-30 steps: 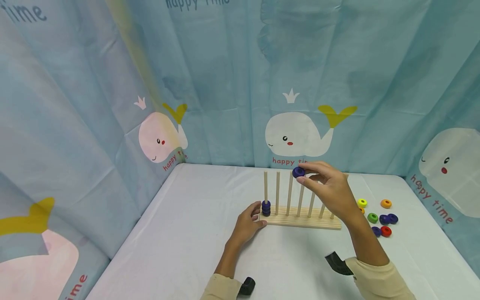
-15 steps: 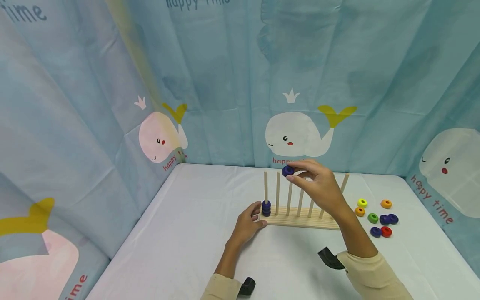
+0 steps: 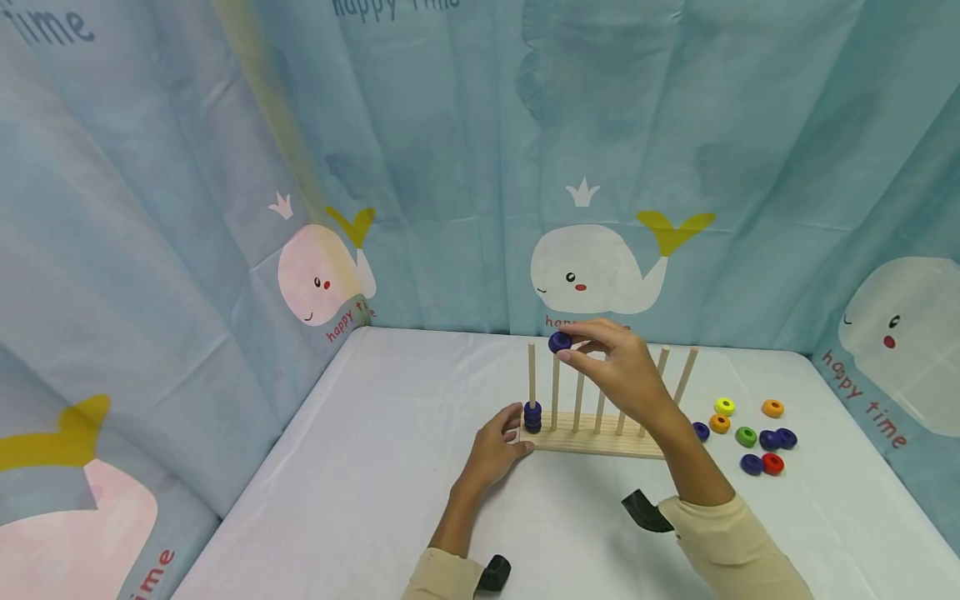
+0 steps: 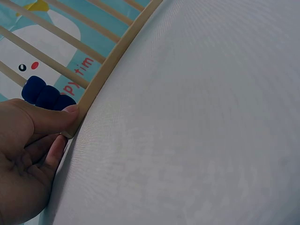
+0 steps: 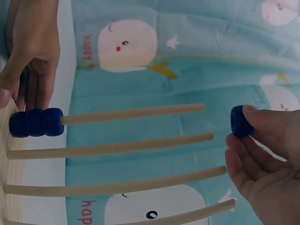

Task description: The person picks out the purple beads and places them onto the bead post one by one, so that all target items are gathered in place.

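Note:
A wooden peg rack [image 3: 600, 445] with a row of upright pegs stands on the table. Three dark blue beads [image 3: 532, 417] are stacked at the bottom of its leftmost peg. My left hand [image 3: 491, 450] grips the rack's left end, thumb in front near the bead stack [image 4: 47, 95]. Between thumb and fingertips of my right hand [image 3: 618, 375] is another dark blue bead [image 3: 559, 342], which overlaps the top of the second peg in the head view. In the right wrist view this pinched bead [image 5: 240, 121] is a short gap beyond the peg tips.
Right of the rack lie loose beads: a yellow one [image 3: 723, 406], orange ones [image 3: 772, 407], a green one [image 3: 746, 437], a red one [image 3: 772, 463] and several dark blue ones [image 3: 752, 464]. A light blue whale-print curtain [image 3: 450, 275] hangs behind the white table [image 3: 390, 450].
My right hand has moved left with the pinched dark blue bead, from over the middle pegs to the second peg's top. The left hand and the rack have stayed put.

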The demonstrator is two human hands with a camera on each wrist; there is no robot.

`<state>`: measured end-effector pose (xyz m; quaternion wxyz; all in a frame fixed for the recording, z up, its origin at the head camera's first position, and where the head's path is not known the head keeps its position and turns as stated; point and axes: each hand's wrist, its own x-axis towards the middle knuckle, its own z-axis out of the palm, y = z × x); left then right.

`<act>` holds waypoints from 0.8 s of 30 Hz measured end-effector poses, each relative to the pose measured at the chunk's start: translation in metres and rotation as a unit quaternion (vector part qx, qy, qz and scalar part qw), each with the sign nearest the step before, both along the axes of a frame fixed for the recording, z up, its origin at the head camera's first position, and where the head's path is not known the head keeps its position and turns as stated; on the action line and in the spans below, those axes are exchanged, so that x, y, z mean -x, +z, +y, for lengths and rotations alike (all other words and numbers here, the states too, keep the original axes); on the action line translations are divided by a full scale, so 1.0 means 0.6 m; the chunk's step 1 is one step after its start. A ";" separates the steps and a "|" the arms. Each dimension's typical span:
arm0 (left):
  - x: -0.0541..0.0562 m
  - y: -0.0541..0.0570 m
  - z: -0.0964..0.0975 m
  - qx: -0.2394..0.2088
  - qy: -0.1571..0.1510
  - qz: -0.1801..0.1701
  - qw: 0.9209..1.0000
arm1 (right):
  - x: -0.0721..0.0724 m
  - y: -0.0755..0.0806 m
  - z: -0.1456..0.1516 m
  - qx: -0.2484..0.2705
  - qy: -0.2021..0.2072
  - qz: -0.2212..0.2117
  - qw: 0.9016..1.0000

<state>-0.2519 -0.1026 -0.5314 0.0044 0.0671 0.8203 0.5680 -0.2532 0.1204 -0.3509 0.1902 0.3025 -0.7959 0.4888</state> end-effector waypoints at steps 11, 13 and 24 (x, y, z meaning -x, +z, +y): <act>0.002 -0.002 0.000 0.001 0.001 -0.002 1.000 | 0.013 -0.005 -0.018 -0.027 -0.042 0.041 0.998; 0.002 -0.002 0.000 0.000 0.001 -0.001 1.000 | 0.013 -0.005 -0.022 -0.030 -0.044 0.035 0.998; 0.002 -0.002 -0.001 0.010 -0.001 -0.006 1.000 | 0.023 -0.011 -0.035 -0.042 -0.039 0.012 0.998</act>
